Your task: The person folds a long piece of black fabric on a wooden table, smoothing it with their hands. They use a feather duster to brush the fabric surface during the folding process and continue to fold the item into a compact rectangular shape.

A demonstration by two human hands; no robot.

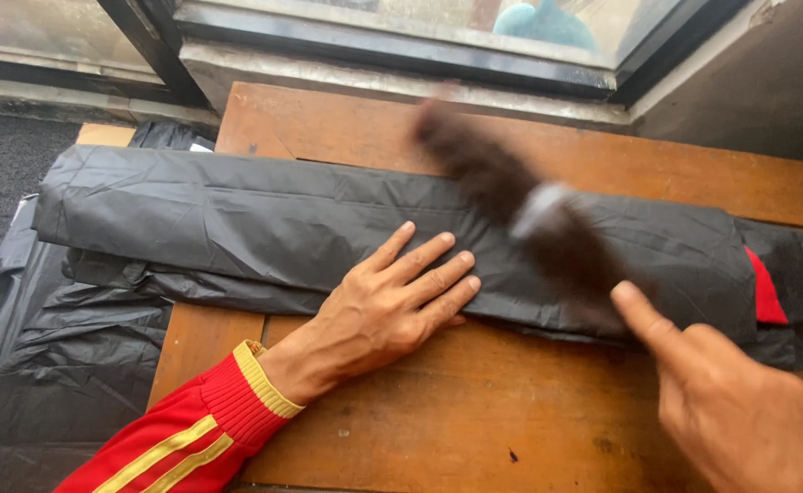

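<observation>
A long folded bundle of black plastic sheet lies across a wooden table. My left hand, in a red sleeve with yellow stripes, presses flat on the bundle's near edge with its fingers spread. My right hand is at the lower right, index finger stretched toward the bundle and the other fingers curled. A dark, motion-blurred strip with a pale band slants over the bundle from the far edge down to that fingertip. Whether my right hand grips it is unclear. A red patch shows at the bundle's right end.
More crumpled black sheet hangs off the table's left side toward the floor. A window sill and dark frame run along the far edge. A grey wall stands at the right.
</observation>
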